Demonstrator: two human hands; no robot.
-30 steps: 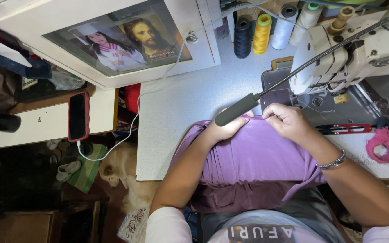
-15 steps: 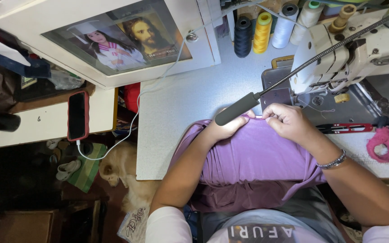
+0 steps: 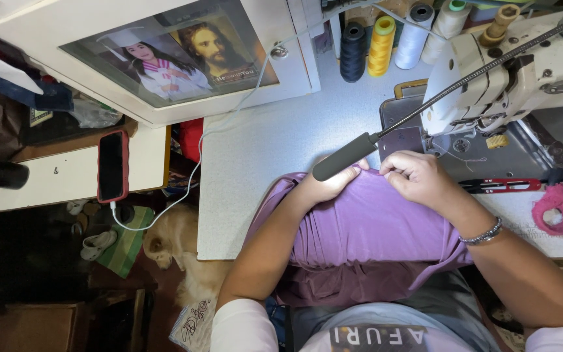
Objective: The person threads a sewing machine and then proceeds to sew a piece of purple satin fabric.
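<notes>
Both forearms are bare from the short sleeves down. The sleeves are white: one shows at the bottom centre-left of the frame on the left arm, the other just at the lower right corner. The left hand (image 3: 326, 186) wears nothing on its wrist. The right hand (image 3: 419, 179) has a silver beaded bracelet (image 3: 482, 233) around its wrist. At the bottom centre, the shirt (image 3: 379, 329) is light grey-white with a dark band of pale lettering across the chest.

Both hands, left hand (image 3: 326, 186) and right hand (image 3: 419, 179), pinch purple fabric (image 3: 366, 228) before the sewing machine (image 3: 509, 81).
</notes>
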